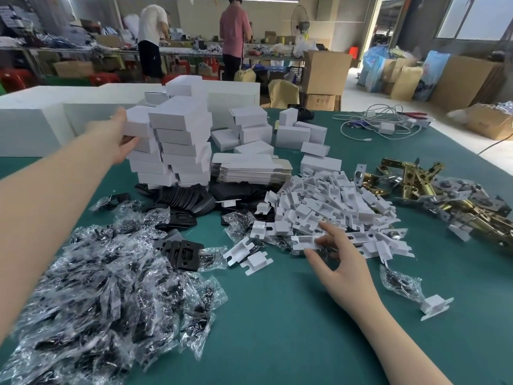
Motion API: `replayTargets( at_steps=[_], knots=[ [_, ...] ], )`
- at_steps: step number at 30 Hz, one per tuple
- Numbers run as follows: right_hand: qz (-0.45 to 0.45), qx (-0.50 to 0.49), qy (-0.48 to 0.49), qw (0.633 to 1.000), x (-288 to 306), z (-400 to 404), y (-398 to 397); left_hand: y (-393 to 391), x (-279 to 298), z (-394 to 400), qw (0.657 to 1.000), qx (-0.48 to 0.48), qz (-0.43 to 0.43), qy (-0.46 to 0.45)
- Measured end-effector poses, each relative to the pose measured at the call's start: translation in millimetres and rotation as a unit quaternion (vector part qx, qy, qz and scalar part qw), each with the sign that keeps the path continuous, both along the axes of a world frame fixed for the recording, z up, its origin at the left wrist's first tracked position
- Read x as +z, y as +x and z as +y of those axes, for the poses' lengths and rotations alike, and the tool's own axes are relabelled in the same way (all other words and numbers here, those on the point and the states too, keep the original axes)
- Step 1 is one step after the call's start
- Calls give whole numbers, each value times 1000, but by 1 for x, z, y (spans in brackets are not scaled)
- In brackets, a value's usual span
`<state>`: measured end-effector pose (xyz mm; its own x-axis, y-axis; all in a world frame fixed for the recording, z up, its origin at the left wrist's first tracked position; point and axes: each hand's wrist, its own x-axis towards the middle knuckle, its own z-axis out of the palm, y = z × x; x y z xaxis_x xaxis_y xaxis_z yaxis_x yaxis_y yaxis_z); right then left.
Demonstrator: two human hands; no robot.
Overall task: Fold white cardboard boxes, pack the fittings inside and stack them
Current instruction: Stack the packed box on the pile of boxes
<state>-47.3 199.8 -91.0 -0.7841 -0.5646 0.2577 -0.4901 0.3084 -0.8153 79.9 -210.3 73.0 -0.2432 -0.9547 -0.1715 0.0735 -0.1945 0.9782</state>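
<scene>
My left hand (118,140) grips a folded white box (137,125) at the top left of a tall stack of white boxes (177,145) on the green table. My right hand (337,251) pinches a white folded card insert (306,242) at the near edge of a heap of such inserts (341,201). A pile of flat unfolded box blanks (249,169) lies between the stack and the heap. Black plates (181,250) and clear bags of screws (91,295) cover the near left. Brass latch fittings (433,187) lie at the right.
Loose folded white boxes (277,132) sit behind the blanks. Large white foam blocks (55,112) stand at the far left. White cables (383,123) lie far right. Bare green table (277,329) shows near me. Two people work at a bench in the background.
</scene>
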Motion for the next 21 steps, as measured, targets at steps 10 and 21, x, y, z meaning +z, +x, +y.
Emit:
replayTargets(
  at_steps=[10, 21],
  knots=[
    [113, -22, 88, 989, 3, -7, 10, -20, 27, 64, 809, 288, -40, -511],
    [184, -23, 170, 968, 8, -12, 12, -114, -60, 124, 443, -232, -521, -691]
  ],
)
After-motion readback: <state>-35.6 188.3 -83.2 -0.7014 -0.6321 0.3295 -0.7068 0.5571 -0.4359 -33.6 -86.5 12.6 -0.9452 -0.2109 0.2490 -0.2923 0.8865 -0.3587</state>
